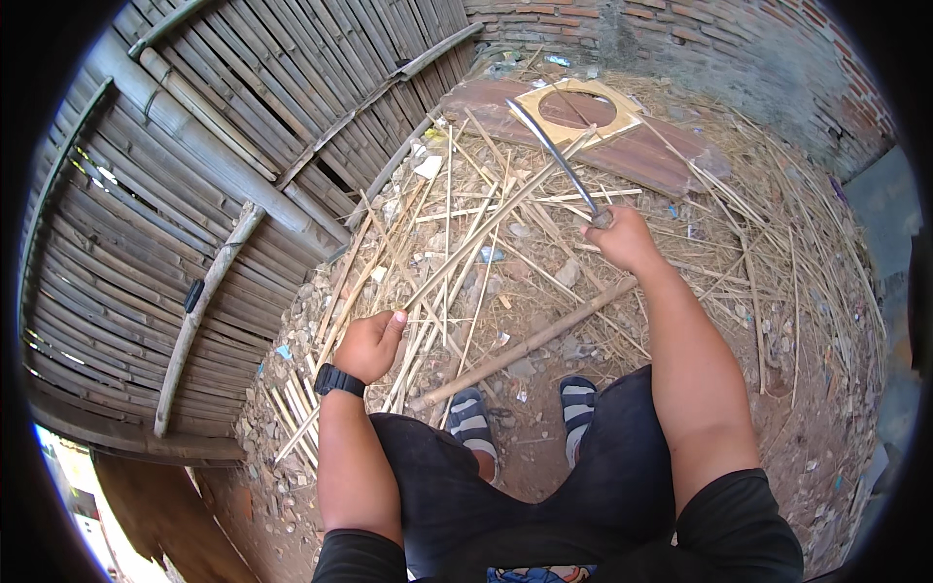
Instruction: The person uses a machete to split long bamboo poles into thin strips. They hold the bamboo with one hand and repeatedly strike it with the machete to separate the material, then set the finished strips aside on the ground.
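My left hand (pixel 369 347), with a black watch on its wrist, is closed around a long split bamboo strip (pixel 483 233). The strip slants up and away to the right, its far end near the blade. In my right hand (pixel 620 239) is the handle of a long, slightly curved machete (pixel 556 155), its blade pointing away and to the left. The far part of the blade passes above the boards. Between and beyond my hands, many loose bamboo strips (pixel 449 209) lie criss-crossed on the ground. A thicker bamboo pole (pixel 525 347) lies just in front of my feet.
A bamboo slat wall (pixel 224 126) stands at the left, a brick wall (pixel 671 44) at the back. Near it lie a brown board (pixel 661 160) and a pale panel (pixel 622 109) with a round hole. My sandalled feet (pixel 471 420) are on stony, littered ground.
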The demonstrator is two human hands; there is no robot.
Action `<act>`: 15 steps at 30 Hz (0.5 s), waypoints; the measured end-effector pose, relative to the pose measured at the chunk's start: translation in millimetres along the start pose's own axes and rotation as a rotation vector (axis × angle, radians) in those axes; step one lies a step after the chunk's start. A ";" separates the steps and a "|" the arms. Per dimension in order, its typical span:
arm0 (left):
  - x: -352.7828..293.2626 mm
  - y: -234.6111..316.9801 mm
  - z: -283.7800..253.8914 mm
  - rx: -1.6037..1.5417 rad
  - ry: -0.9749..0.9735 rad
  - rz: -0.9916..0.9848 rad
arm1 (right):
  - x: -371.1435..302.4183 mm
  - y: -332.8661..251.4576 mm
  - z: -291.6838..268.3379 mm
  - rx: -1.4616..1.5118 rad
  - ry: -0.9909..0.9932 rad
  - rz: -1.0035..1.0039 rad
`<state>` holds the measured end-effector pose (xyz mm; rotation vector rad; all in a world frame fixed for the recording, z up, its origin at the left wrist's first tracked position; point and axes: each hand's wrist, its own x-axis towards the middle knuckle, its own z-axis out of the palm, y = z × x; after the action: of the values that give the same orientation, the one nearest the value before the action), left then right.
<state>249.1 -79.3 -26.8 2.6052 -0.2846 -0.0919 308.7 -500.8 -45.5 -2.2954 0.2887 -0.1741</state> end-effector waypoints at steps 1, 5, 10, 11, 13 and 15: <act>-0.4 0.8 -1.1 -0.017 0.006 -0.001 | -2.2 -3.8 0.9 -0.050 -0.077 -0.071; 1.3 2.4 2.0 -0.076 0.002 -0.001 | -27.9 -46.7 12.8 -0.354 -0.336 -0.379; -3.3 5.8 2.4 -0.060 0.026 0.070 | -12.2 -32.1 3.0 -0.129 -0.309 -0.209; -4.2 7.6 0.3 -0.024 0.038 0.038 | -4.6 -17.0 -0.2 0.030 -0.185 -0.035; -6.2 5.0 -0.9 -0.016 0.023 0.010 | 4.5 -0.4 -10.2 0.198 -0.126 0.142; -5.4 4.1 -0.7 -0.052 0.005 0.002 | 6.3 4.7 -12.4 0.277 -0.103 0.227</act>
<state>243.2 -81.2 -24.1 2.5532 -0.2797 -0.0911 311.4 -514.4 -40.5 -1.9735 0.4407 0.0195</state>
